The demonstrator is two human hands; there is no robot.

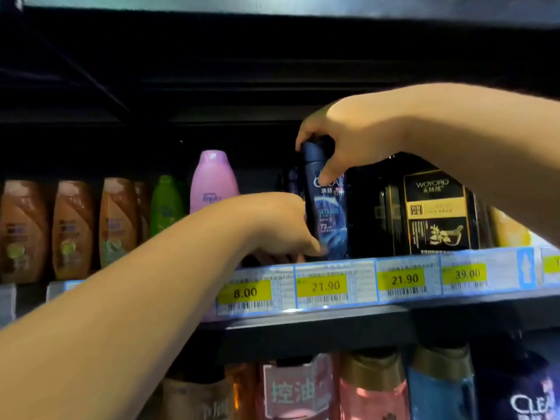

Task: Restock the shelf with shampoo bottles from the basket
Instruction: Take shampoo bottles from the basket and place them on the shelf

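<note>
shampoo bottle: upright, cap up, long axis vertical, centre frame at the shelf front | my right grip clasps its cap from above | my left grip holds its base | black box just right, pink bottle left

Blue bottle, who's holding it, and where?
Both hands. The right hand grips the tall dark blue plastic shampoo bottle at its cap; the left hand holds its lower side.

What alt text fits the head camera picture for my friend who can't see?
The right-hand grip holds the top of a dark blue shampoo bottle and the left-hand grip holds its base, at a shop shelf. Yellow price tags line the shelf edge.
</note>
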